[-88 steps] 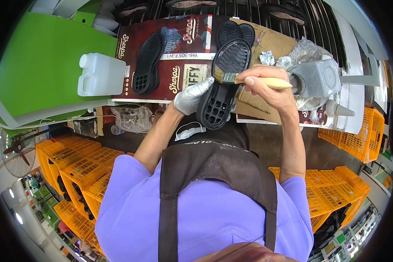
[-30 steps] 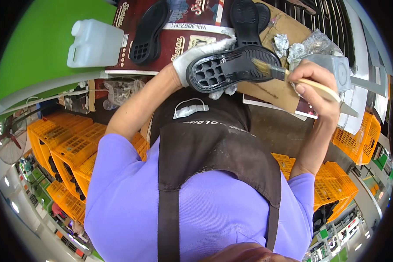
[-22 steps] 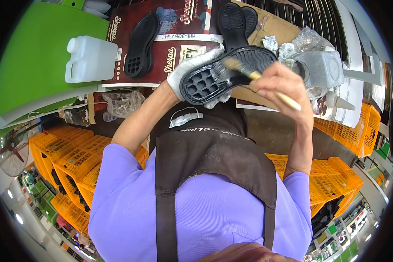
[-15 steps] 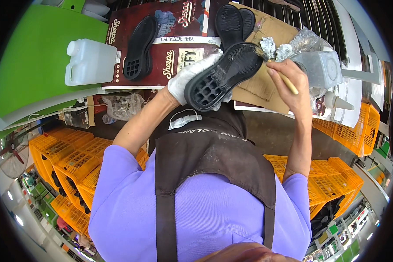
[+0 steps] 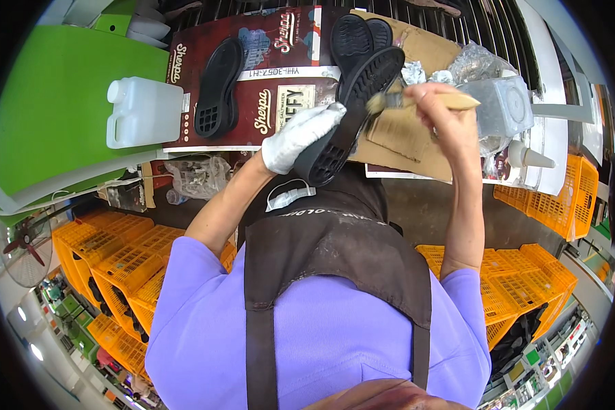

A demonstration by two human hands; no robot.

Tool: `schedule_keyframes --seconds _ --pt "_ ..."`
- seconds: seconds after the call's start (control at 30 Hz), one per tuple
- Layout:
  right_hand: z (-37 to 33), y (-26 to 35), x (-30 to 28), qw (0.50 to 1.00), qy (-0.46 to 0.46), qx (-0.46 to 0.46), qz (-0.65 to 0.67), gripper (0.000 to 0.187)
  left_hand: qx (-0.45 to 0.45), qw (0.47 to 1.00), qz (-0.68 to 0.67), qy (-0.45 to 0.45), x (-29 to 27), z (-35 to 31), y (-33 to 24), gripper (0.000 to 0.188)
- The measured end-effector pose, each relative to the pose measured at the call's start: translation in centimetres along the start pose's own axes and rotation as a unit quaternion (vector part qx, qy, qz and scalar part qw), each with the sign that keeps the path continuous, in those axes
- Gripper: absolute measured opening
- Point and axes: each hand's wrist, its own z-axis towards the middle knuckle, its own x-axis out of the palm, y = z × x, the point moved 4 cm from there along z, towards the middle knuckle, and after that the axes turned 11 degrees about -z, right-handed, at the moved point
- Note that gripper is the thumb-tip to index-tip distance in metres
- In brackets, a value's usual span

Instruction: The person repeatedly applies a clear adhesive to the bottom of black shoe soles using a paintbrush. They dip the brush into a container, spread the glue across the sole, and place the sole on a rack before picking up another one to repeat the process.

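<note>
My left hand (image 5: 299, 139), in a white glove, grips a black shoe sole (image 5: 350, 116) by its left edge and holds it tilted above the front of the work surface. Square hollows show at its heel end. Bare, my right hand (image 5: 446, 116) pinches the pale wooden handle of a paintbrush (image 5: 389, 102). The bristles are close to the sole's right edge; whether they touch it I cannot tell. Behind the held sole lies a pair of black soles (image 5: 352, 41), one partly over the other. Another pair of soles (image 5: 219, 89) rests further left on the dark red cardboard (image 5: 256, 113).
A white plastic jug (image 5: 147, 113) stands at the left by a green surface (image 5: 55, 89). On the right are brown cardboard (image 5: 396, 140), a translucent container (image 5: 502, 106), crumpled plastic (image 5: 482, 63) and a nozzle bottle (image 5: 529, 157). Orange crates (image 5: 126, 249) stand below on both sides.
The brush has come off the sole's toe and swung round toward the sole's right side, its handle now pointing right. My left hand has tilted the sole more onto its edge.
</note>
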Motion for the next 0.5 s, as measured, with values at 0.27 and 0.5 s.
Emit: schedule_keyframes --seconds 0.27,0.5 --pt "-0.4 3.0 0.9 0.877 -0.148 -0.372 -0.264 0.017 0.006 0.992 -0.120 0.028 0.3 -0.4 0.6 0.047" --pt "-5.4 4.8 4.1 0.852 0.135 -0.460 -0.208 0.028 0.014 0.924 -0.352 -0.149 0.8 0.1 0.3 0.048"
